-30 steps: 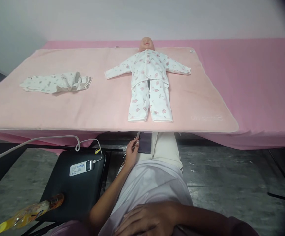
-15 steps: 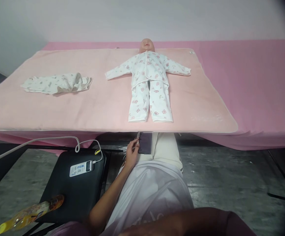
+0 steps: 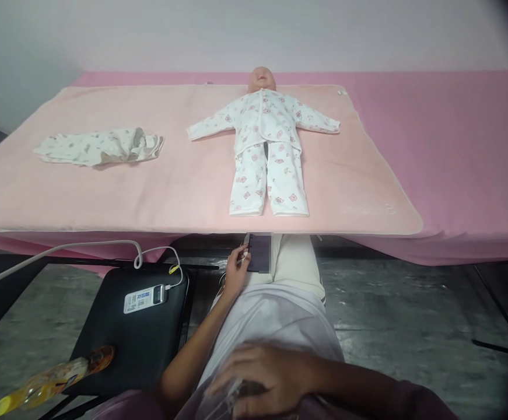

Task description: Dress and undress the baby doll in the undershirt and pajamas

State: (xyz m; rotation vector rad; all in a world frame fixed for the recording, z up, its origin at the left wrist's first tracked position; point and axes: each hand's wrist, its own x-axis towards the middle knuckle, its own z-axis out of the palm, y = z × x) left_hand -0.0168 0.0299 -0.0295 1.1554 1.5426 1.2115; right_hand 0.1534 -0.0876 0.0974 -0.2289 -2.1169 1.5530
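Observation:
Low in front of my belly is my right hand (image 3: 262,379), blurred by motion. Its fingers are spread over my light shirt (image 3: 288,315), the thumb apart from them, with no object plainly in it. My left hand (image 3: 237,269) rests on my lap, closed on the edge of a dark phone (image 3: 260,253) whose screen is masked. Something small and white shows at those fingertips. On the bed lies a baby doll (image 3: 262,79) on its back, wearing a white patterned top (image 3: 265,116) and matching trousers (image 3: 269,181), arms stretched out. Neither hand touches it.
Folded patterned baby clothes (image 3: 98,147) lie left on the peach mat (image 3: 184,192), over a pink sheet (image 3: 455,146). A black stool (image 3: 135,344) at my left holds a power bank (image 3: 144,298) with a white cable (image 3: 83,248). A yellow-capped bottle (image 3: 52,382) is beside it.
My right hand has come up into view in front of my belly, where only the forearm showed before. The left hand and phone stay on my lap, and the doll lies as before.

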